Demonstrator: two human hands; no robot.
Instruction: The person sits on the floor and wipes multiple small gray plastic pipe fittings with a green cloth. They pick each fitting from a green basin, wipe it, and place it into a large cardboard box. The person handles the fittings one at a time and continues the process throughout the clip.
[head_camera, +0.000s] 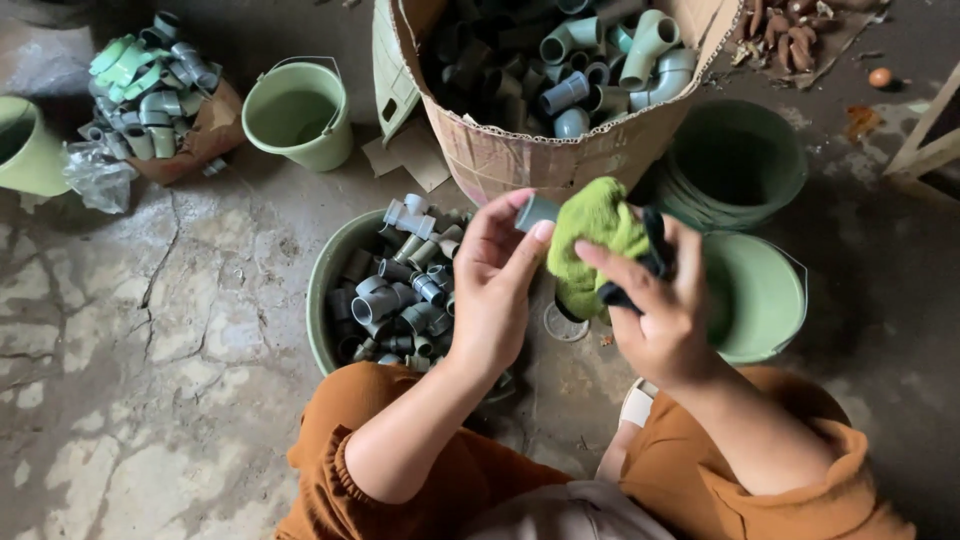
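My left hand (495, 285) grips a short grey pipe fitting (537, 211) between thumb and fingertips, held up over my knees. My right hand (655, 300) clutches a fuzzy green cloth (592, 235) with a black part, pressed against the end of the fitting. Below my left hand stands a green bucket (325, 285) filled with several grey pipe fittings (400, 290). My orange trousers fill the bottom of the view.
A torn cardboard box (530, 155) of grey and green pipe elbows stands ahead. Green buckets sit at the right (760, 295), back right (735, 165), back left (298, 112) and far left (25, 150). A pile of fittings (150, 85) lies on cardboard on the cracked concrete floor.
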